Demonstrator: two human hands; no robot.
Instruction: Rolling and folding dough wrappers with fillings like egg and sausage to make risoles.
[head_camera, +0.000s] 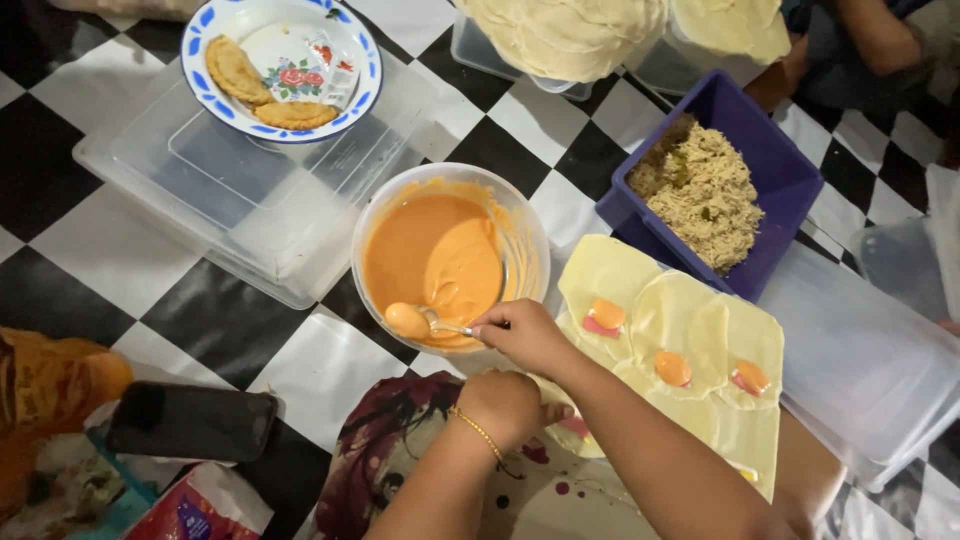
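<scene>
My right hand (525, 335) grips a metal spoon (420, 322) whose bowl is loaded with thick orange sauce, at the near rim of a clear plastic bowl (380, 215) half full of that sauce. My left hand (510, 400), with a thin gold bracelet on the wrist, is curled just below the right hand and rests at the near edge of several pale yellow dough rounds (700, 330). Three of the rounds carry an orange dollop (672, 368). Both hands are over a patterned cloth on my lap.
A purple tub (770, 150) of shredded filling sits beyond the rounds. A blue-rimmed plate (215, 20) with two fried pastries (235, 70) stands on a clear upturned container (250, 200). Stacked dough (565, 35) is at top, a phone (190, 422) lower left, another clear container (860, 360) right, another person's arm (860, 40) top right.
</scene>
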